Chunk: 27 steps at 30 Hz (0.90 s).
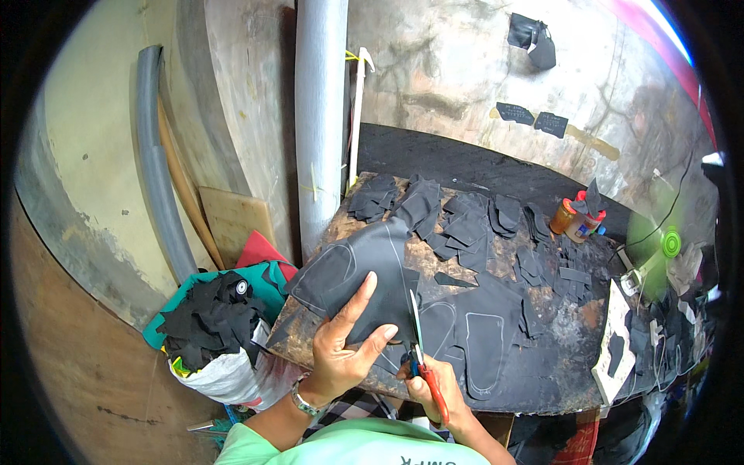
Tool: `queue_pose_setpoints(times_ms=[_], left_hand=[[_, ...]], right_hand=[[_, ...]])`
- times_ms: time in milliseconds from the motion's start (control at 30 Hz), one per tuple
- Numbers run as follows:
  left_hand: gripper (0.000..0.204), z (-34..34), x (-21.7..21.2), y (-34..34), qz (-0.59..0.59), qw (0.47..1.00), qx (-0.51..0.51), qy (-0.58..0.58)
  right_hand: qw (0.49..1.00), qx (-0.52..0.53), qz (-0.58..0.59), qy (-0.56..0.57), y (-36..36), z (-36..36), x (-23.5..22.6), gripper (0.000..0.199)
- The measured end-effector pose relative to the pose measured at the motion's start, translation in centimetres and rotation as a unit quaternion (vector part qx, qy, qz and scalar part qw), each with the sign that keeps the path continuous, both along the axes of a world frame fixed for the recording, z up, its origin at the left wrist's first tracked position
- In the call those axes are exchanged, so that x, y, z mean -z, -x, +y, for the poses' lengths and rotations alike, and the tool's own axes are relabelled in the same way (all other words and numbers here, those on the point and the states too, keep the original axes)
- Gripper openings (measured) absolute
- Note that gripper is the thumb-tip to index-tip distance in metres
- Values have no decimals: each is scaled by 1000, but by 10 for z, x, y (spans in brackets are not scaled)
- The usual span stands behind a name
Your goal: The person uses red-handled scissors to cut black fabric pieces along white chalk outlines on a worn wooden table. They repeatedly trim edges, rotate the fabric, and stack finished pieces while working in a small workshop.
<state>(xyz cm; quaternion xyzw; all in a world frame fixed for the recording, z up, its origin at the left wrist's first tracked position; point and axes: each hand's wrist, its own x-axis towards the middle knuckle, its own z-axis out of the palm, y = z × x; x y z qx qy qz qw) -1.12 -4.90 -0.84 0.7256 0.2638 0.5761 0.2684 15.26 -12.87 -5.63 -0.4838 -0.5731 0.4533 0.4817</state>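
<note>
Cutting looks underway: the left hand [341, 353] grips the black sheet [356, 275] over the table's [542, 387] near edge, the right hand [434, 387] closed around red scissors [425, 360] biting into it, so next the blades should follow the chalked outline.

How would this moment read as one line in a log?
left hand: holds black sheet | right hand: red-handled scissors cutting it | worktable: cut black pieces

Black sheet [364, 267] with pale drawn outlines under the fingers [358, 298], red-handled scissors [425, 364], orange bottle [563, 216], green bag [267, 283]
</note>
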Motion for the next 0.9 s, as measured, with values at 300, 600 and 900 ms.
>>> queue_pose_setpoints(times_ms=[300, 600, 900], left_hand=[[35, 7, -10, 11, -18, 999, -28, 38], [63, 21, -25, 33, 76, 985, 137, 70], [67, 18, -19, 25, 89, 988, 117, 38]], right_hand=[[1000, 18, 19, 3, -1, -6, 15, 60], [1000, -20, -16, 18, -4, -2, -5, 57], [1000, 5, 28, 8, 0, -1, 4, 54]])
